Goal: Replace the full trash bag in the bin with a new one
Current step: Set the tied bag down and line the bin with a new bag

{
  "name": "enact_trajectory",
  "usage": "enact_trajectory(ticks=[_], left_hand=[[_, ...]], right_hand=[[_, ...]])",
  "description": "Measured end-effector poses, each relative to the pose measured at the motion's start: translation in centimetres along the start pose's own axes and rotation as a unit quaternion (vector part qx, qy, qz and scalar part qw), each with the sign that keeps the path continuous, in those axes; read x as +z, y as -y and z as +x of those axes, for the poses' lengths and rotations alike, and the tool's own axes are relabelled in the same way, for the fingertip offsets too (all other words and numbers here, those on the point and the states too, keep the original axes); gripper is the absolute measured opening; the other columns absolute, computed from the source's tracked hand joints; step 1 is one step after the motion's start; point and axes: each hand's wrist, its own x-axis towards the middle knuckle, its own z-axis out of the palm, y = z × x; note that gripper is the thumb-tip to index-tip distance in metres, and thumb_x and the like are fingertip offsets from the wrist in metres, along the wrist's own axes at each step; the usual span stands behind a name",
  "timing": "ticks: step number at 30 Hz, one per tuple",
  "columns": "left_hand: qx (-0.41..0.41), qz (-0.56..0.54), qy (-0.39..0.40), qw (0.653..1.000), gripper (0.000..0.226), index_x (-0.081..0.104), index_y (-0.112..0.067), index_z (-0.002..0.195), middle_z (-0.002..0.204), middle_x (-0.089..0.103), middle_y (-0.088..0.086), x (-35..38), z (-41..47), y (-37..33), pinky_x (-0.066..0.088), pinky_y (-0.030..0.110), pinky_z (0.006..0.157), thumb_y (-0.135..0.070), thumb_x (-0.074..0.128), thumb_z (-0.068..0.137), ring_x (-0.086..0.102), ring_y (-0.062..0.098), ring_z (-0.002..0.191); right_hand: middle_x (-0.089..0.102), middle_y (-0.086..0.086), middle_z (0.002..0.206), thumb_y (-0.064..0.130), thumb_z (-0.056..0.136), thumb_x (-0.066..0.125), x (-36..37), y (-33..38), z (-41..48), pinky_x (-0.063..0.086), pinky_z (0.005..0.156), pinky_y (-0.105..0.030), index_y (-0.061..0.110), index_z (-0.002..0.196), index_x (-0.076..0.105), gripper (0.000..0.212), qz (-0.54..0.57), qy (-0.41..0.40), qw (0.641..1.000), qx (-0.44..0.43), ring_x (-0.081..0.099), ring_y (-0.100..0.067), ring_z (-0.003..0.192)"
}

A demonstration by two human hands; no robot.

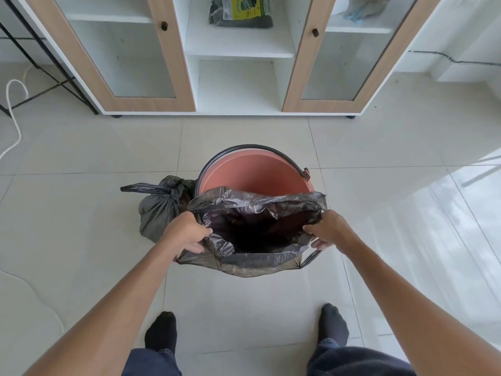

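On the pale tiled floor (pixel 81 213) in front of a white cabinet with wood-framed glass doors (pixel 173 63) stands a round terracotta-coloured plastic bin (pixel 254 172), its black hoop handle (pixel 252 146) lying back along the far rim. A person stands over it in dark socks, left foot (pixel 161 332) and right foot (pixel 334 324) planted apart, both bare forearms stretched forward. Between the hands hangs a fresh thin black plastic trash bag (pixel 252 199), its mouth pulled wide so you can look straight down into the dark inside. The left hand (pixel 187 234) grips the bag's left edge, its fingers (pixel 195 248) curled under the film with the thumb on top. The right hand (pixel 329 229) pinches the right edge in the same way, its fingers (pixel 318 244) tucked beneath, and a loop handle of the bag dangles just below them. The bag's far edge overlaps the bin's near rim, while the far part of the bin shows bare inside; whether the bag's bottom has gone into the bin I cannot tell. Just to the left of the bin, touching its side, a full grey-black trash bag tied in a knot (pixel 158 210) sits on the floor. Up on the cabinet's open middle shelf lies a dark packet with a yellow-green label (pixel 241 12), and a white cord (pixel 13 109) trails across the tiles at far left.
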Motion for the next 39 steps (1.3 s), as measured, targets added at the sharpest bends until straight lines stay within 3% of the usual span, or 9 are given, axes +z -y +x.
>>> enact_trajectory(ticks=[3,6,10,13,18,24,28,30,39], left_hand=[[-0.043,0.097,0.109,0.988,0.066,0.04,0.008,0.133,0.106,0.074,0.017,-0.6,-1.0,0.2,0.062,0.033,0.075,-0.037,0.066,0.093,0.075,0.023,0.083],[-0.014,0.205,0.05,0.977,0.064,0.058,0.004,0.109,0.083,0.078,0.009,-1.7,-0.9,-0.1,0.062,0.033,0.076,-0.057,0.06,0.089,0.076,0.018,0.07],[0.087,0.222,-0.11,0.965,0.044,0.069,-0.007,0.089,0.067,0.075,0.002,-2.4,-0.2,-1.0,0.062,0.033,0.068,-0.051,0.062,0.089,0.073,0.016,0.056],[0.18,0.274,-0.211,0.921,0.028,0.073,-0.011,0.091,0.074,0.073,0.004,-2.0,-0.3,-1.5,0.057,0.031,0.067,-0.039,0.07,0.088,0.072,0.023,0.072],[0.28,0.206,-0.257,0.902,0.028,0.067,-0.019,0.119,0.1,0.073,0.007,-1.5,0.5,-1.8,0.052,0.037,0.08,-0.02,0.067,0.09,0.068,0.027,0.093],[0.317,0.265,-0.284,0.865,0.03,0.068,-0.023,0.119,0.106,0.061,0.007,-0.6,1.3,-1.9,0.05,0.031,0.066,-0.034,0.069,0.09,0.068,0.024,0.084],[0.329,0.194,-0.259,0.887,0.019,0.075,-0.023,0.09,0.092,0.067,-0.001,-0.9,2.5,-2.0,0.05,0.029,0.063,-0.041,0.069,0.088,0.066,0.017,0.083],[0.319,0.122,-0.242,0.908,0.023,0.07,-0.025,0.077,0.08,0.067,-0.006,-1.4,2.8,-2.5,0.047,0.028,0.06,-0.043,0.065,0.09,0.065,0.017,0.077],[0.289,-0.034,-0.276,0.916,0.026,0.066,-0.017,0.078,0.065,0.068,-0.001,-2.0,4.1,-4.1,0.041,0.026,0.052,-0.039,0.062,0.092,0.055,0.014,0.049]], right_hand=[[0.076,-0.009,0.072,0.021,0.088,0.07,-1.6,-0.4,-0.7,0.062,0.061,-0.029,0.003,0.082,0.07,0.019,-0.09,0.096,0.991,0.017,0.075,-0.024,0.068],[0.077,-0.007,0.077,0.031,0.089,0.069,-3.2,-0.5,-0.5,0.062,0.068,-0.032,0.007,0.095,0.067,0.025,-0.123,0.123,0.984,0.033,0.075,-0.021,0.066],[0.071,0.0,0.056,0.028,0.09,0.069,-4.6,0.3,0.3,0.056,0.053,-0.027,0.002,0.089,0.064,0.027,-0.051,0.048,0.997,0.031,0.071,-0.016,0.05],[0.068,-0.001,0.05,0.026,0.094,0.062,-4.2,0.7,0.8,0.055,0.051,-0.027,0.003,0.085,0.063,0.024,-0.046,-0.019,0.999,0.014,0.07,-0.015,0.047],[0.071,-0.016,0.076,0.032,0.088,0.054,-2.6,0.2,1.9,0.06,0.072,-0.039,0.008,0.107,0.064,0.032,-0.078,-0.236,0.965,-0.082,0.071,-0.031,0.071],[0.072,-0.015,0.096,0.031,0.094,0.052,-1.5,0.0,2.5,0.056,0.063,-0.038,0.011,0.123,0.059,0.036,-0.089,-0.297,0.935,-0.172,0.067,-0.034,0.08],[0.058,-0.014,0.107,0.028,0.092,0.063,-1.6,0.0,1.9,0.05,0.053,-0.035,0.013,0.127,0.05,0.04,-0.142,-0.334,0.901,-0.239,0.062,-0.033,0.075],[0.051,-0.013,0.112,0.027,0.09,0.067,-1.6,0.8,1.9,0.052,0.054,-0.035,0.017,0.127,0.054,0.041,-0.174,-0.321,0.889,-0.277,0.059,-0.03,0.087],[0.063,-0.005,0.099,0.024,0.093,0.063,-1.1,3.7,3.8,0.045,0.085,-0.041,0.017,0.102,0.072,0.015,-0.19,-0.28,0.881,-0.33,0.054,-0.028,0.097]])
